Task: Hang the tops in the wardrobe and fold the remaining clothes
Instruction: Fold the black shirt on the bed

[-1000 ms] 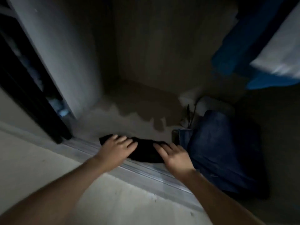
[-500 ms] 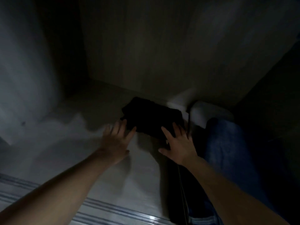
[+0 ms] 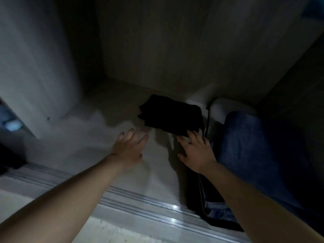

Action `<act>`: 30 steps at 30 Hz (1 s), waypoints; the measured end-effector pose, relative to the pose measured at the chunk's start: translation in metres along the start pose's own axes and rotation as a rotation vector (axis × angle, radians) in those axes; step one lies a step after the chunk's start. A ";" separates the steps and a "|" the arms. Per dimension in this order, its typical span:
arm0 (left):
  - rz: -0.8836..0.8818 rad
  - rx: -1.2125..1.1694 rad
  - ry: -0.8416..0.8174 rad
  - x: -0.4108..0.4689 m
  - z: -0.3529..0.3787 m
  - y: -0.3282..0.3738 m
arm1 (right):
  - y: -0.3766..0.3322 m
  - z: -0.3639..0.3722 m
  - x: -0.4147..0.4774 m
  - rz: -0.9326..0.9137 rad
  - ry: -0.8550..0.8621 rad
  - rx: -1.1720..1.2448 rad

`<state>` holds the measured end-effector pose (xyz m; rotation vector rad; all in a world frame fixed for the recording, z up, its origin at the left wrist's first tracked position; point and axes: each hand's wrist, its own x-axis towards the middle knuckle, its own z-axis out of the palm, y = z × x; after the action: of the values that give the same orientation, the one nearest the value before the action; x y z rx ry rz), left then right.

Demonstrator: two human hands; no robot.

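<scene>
A folded black garment (image 3: pixel 172 116) lies on the pale wardrobe floor (image 3: pixel 98 137), close to the back wall. My right hand (image 3: pixel 195 151) is flat with spread fingers, its fingertips touching the garment's near edge. My left hand (image 3: pixel 128 149) hovers open just left of the garment, fingers straight, apart from the cloth. Folded blue jeans (image 3: pixel 249 155) lie on the floor to the right of the black garment.
A metal sliding-door track (image 3: pixel 140 206) runs across the wardrobe's front edge. A pale side panel (image 3: pixel 35 67) stands at the left and a wooden back wall (image 3: pixel 175 50) behind. A white object (image 3: pixel 222 107) sits behind the jeans. The scene is dim.
Both hands pushed the black garment from the track deep into the wardrobe. Since half a second ago my left hand has drawn back off the cloth; the garment stays put.
</scene>
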<state>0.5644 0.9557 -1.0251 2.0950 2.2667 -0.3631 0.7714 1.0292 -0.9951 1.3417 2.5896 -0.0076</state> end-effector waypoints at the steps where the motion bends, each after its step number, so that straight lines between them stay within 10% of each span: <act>1: 0.008 -0.002 0.015 -0.007 -0.004 0.000 | -0.002 -0.002 -0.004 -0.008 0.011 0.001; 16: 0.092 -0.090 -0.029 -0.205 -0.236 0.014 | 0.005 -0.213 -0.217 -0.023 -0.141 0.044; 30: 0.389 -0.344 0.020 -0.361 -0.573 0.100 | 0.063 -0.498 -0.531 0.467 0.010 0.299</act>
<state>0.7720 0.7189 -0.4167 2.2743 1.7138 0.0602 1.0208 0.6911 -0.3972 2.0251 2.2826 -0.3217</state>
